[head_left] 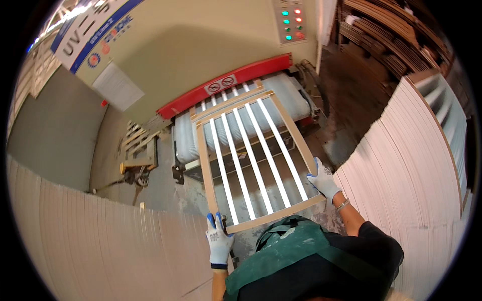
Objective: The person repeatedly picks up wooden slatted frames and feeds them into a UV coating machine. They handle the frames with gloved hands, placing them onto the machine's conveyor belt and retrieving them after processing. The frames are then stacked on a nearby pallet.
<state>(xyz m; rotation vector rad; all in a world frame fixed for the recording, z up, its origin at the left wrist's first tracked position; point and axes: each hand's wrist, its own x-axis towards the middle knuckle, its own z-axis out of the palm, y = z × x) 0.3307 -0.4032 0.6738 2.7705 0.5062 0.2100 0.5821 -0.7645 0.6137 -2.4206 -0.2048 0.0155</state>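
Observation:
A slatted frame with brown wood-toned rails and several white slats (243, 165) lies between my two hands. Its far end rests on the ribbed grey conveyor (186, 140) of a machine, while its near rail is close to my green apron (286, 256). My left hand (220, 241), in a white glove with blue fingertips, holds the near left corner. My right hand (324, 181), gloved alike, grips the right side rail near its corner. Just beyond, a second slatted frame (259, 85) lies partly under the machine's red bar (175, 106).
Pale stacked panels (100, 231) stand at my left, and another tall stack (396, 165) rises at my right. A yellow pallet jack (138, 163) is on the floor to the left. Lit buttons (292, 25) show on the machine; brown boards (386, 35) fill racks at far right.

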